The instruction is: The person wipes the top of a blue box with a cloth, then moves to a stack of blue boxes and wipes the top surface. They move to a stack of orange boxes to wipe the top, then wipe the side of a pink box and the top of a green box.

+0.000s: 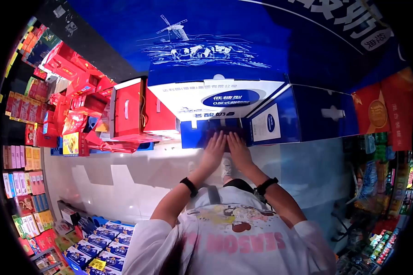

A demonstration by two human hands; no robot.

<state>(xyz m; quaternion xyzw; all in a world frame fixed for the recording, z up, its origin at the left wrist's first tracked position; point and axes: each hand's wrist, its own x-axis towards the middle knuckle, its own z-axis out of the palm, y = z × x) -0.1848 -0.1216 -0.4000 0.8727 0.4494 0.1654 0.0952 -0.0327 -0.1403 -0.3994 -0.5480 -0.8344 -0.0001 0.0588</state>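
Observation:
Both hands reach forward side by side, low in front of a large blue and white carton [218, 98] printed with a windmill and cows. My left hand [214, 149] lies with its fingers stretched out over a dark brown patch [225, 129] at the front of a blue box [193, 134]. Close beside it, my right hand [239, 150] rests on the same dark surface, fingers extended and thumbs near each other. What this dark thing is, I cannot tell. A white panel with a blue oval label [267, 123] stands just to the right.
Red gift boxes [127, 110] and red bags [85, 105] are piled to the left. Shelves of packaged goods [25, 183] line the left edge. Blue-and-white packs [108, 240] fill a bin at lower left. On the right are a red box with a gold seal [377, 113] and more stocked shelves.

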